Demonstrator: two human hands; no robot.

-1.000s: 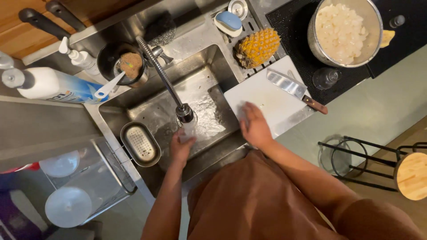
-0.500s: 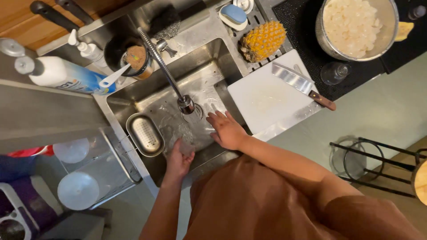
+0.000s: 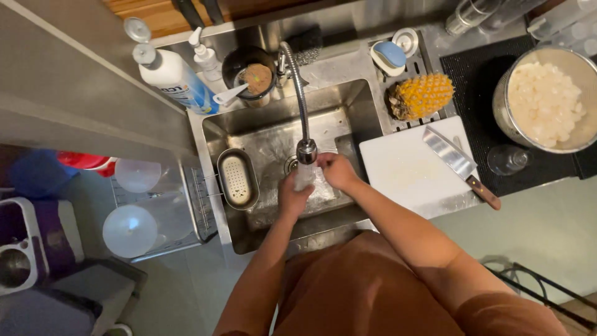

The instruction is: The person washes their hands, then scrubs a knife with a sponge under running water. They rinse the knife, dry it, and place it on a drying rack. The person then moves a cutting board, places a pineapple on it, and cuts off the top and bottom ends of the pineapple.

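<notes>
Both my hands are over the steel sink, together under the faucet head, where water runs down. My left hand sits just below the stream, my right hand right beside the spout, and the two touch. Neither hand holds an object that I can make out. A white cutting board lies to the right of the sink with a cleaver on it. A metal strainer basket rests at the sink's left side.
A pineapple lies behind the board. A big pot of white chunks stands at the right, a glass beside it. Soap bottles and a dark cup stand behind the sink. A dish rack with bowls is at the left.
My right hand has left the cutting board and moved left into the sink to meet my left hand under the running water. The view has shifted as my head moved.
</notes>
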